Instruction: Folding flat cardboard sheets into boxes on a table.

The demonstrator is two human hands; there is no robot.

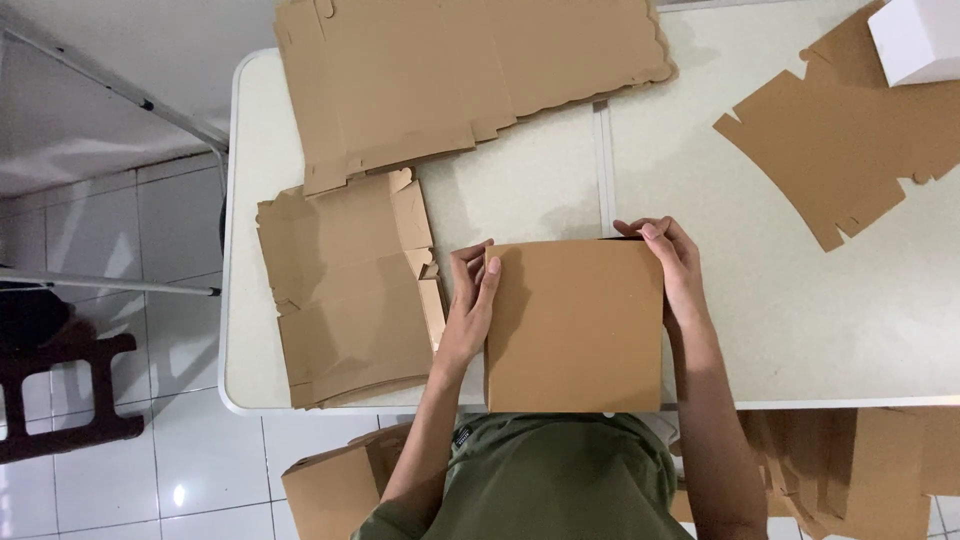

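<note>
The left hand (470,300) and right hand (672,268), fingers curled, grip opposite edges of a square brown cardboard box (575,325) between them on the table (760,330). Just left of the left hand lies a flat cardboard stack (345,290).

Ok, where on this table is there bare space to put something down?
Bare tabletop lies right of the right hand, below the angled cutout. A smaller patch sits between the big flat sheet and the folded box. It is crowded by the left hand, beside the flat stack.
</note>
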